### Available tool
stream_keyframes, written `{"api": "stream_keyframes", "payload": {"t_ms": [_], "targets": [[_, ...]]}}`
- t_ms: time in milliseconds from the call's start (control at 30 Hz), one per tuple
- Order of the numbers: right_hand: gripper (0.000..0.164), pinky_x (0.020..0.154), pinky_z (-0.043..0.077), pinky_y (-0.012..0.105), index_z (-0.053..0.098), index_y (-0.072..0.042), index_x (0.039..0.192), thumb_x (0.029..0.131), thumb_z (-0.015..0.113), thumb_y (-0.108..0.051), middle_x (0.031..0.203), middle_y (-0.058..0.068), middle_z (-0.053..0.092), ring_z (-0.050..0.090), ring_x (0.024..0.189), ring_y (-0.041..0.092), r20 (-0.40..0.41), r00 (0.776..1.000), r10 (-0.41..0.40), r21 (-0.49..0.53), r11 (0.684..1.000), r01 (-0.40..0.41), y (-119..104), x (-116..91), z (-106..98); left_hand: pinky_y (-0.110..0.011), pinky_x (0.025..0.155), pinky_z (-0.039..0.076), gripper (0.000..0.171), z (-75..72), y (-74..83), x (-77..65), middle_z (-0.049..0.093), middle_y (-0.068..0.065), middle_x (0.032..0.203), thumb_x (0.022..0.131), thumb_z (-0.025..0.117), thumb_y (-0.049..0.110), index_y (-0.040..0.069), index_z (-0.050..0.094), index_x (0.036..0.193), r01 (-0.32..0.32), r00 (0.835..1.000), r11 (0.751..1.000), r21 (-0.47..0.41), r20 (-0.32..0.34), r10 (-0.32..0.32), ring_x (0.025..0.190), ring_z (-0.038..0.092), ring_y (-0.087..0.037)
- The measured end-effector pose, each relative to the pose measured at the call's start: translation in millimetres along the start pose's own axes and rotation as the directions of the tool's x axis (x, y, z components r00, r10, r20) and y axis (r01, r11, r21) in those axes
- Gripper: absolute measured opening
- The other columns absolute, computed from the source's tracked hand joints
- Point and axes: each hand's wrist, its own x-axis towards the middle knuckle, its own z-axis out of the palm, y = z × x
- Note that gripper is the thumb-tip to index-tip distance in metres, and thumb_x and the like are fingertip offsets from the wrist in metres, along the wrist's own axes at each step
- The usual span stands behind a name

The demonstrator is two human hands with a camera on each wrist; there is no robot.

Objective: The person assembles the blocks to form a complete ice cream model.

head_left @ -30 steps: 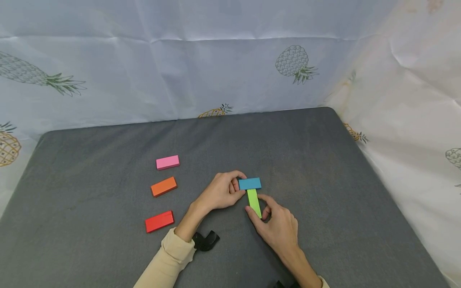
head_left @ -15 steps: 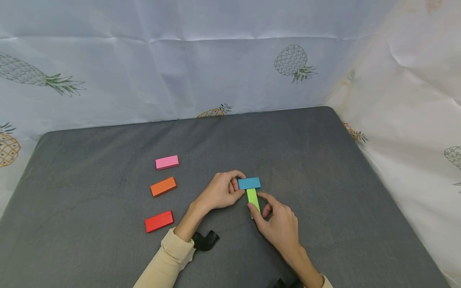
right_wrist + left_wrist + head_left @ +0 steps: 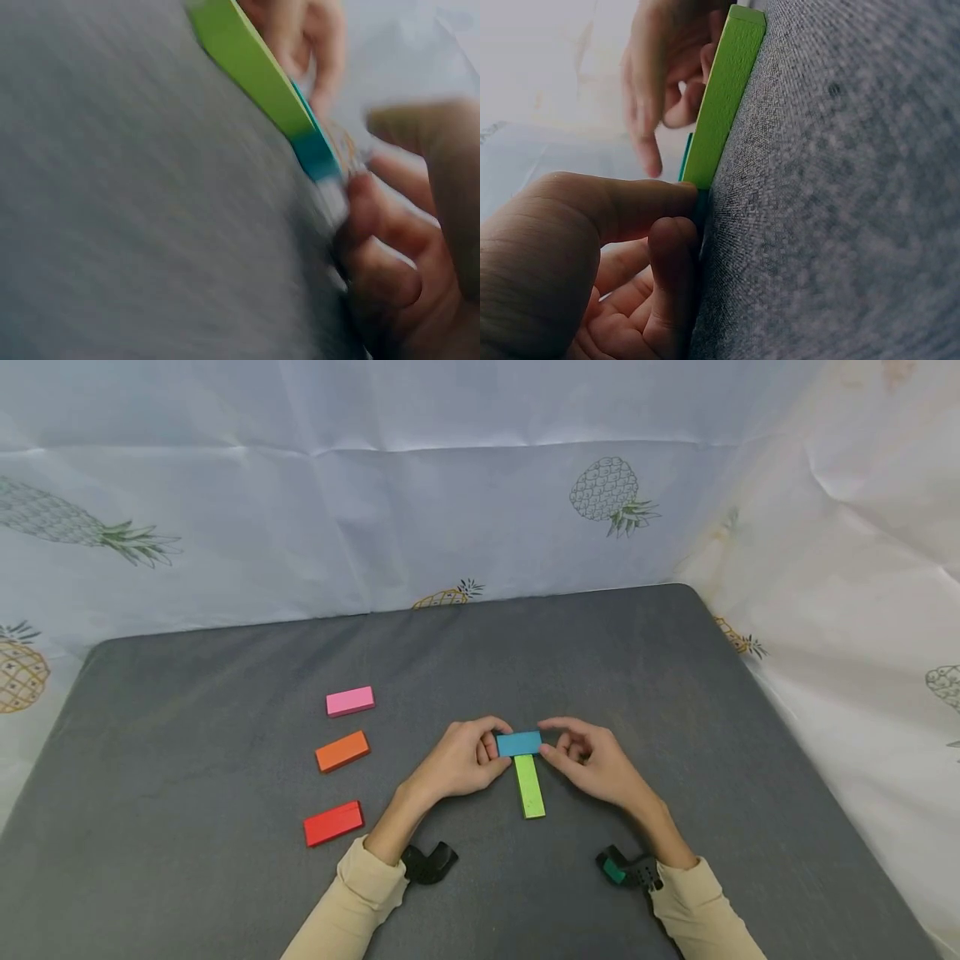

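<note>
A blue wooden block (image 3: pixel 519 744) lies crosswise at the far end of a lime green block (image 3: pixel 529 787), forming a T on the grey cloth. My left hand (image 3: pixel 463 760) pinches the blue block's left end, thumb on the near side and index finger on the far side. At the right end, my right hand (image 3: pixel 596 760) has thumb and index finger spread, with the other fingers curled. The right wrist view is blurred; the thumb (image 3: pixel 412 127) there stands apart from the blue block (image 3: pixel 315 154).
To the left, a pink block (image 3: pixel 350 701), an orange block (image 3: pixel 342 751) and a red block (image 3: pixel 333 823) lie in a column. Black wrist devices (image 3: pixel 429 863) sit below both hands. A pineapple-print sheet (image 3: pixel 480 510) hangs behind the table.
My right hand has let go of the green block and moved away from me to the blue block's right end. My left hand has kept its pinch on the blue block.
</note>
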Motion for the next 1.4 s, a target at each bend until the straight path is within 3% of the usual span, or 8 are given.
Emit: {"api": "stream_keyframes", "payload": {"t_ms": [133,300,500,1100,1400], "targets": [[0.033,0.046,0.040,0.021,0.065,0.000,0.130,0.097,0.067,-0.003,0.074,0.005,0.065,0.042,0.048,-0.001,0.130,0.991,-0.014,0.081,0.997,0.003,9,11,-8,-0.017,0.059,0.048,0.026,-0.7,0.1,-1.4,0.066,-0.008,0.075,0.091,0.072,0.003,-0.002,0.068,0.117,0.008,1.000,1.000,-0.003,0.000,-0.008,0.054,0.052,0.001],[0.033,0.045,0.039,0.021,0.065,0.001,0.129,0.096,0.068,-0.001,0.077,0.007,0.065,0.039,0.047,-0.001,0.201,0.979,-0.033,0.116,0.993,0.010,12,20,-11,-0.017,0.059,0.048,0.027,-1.8,0.8,-2.4,0.066,-0.008,0.075,0.091,0.071,0.003,-0.002,0.068,0.117,0.009,1.000,1.000,0.001,-0.002,-0.009,0.054,0.051,0.001],[0.032,0.044,0.037,0.021,0.067,-0.002,0.126,0.095,0.071,-0.006,0.085,0.006,0.063,0.035,0.045,-0.001,0.255,0.967,0.023,0.092,0.995,-0.048,10,24,-13,-0.017,0.058,0.047,0.027,-2.0,1.5,-3.5,0.066,-0.008,0.075,0.091,0.071,0.003,-0.002,0.068,0.117,0.010,1.000,1.000,-0.009,0.000,-0.010,0.053,0.051,0.001],[0.031,0.042,0.034,0.021,0.069,-0.004,0.123,0.093,0.074,-0.008,0.087,0.007,0.063,0.033,0.042,-0.002,0.267,0.963,0.041,0.072,0.995,-0.063,9,26,-11,-0.017,0.060,0.049,0.030,-0.4,0.5,-7.7,0.067,-0.008,0.077,0.091,0.072,0.004,-0.002,0.068,0.119,0.021,0.999,1.000,0.010,-0.036,-0.020,0.055,0.052,0.001],[0.031,0.040,0.033,0.020,0.070,-0.004,0.122,0.092,0.074,-0.006,0.085,0.005,0.062,0.031,0.041,-0.003,0.242,0.970,0.007,0.073,0.997,-0.025,12,22,-13,-0.016,0.063,0.050,0.049,4.6,3.6,-13.2,0.067,-0.007,0.080,0.091,0.073,0.007,-0.002,0.058,0.137,0.039,0.995,0.999,-0.013,-0.090,-0.040,0.058,0.056,0.001]]}}
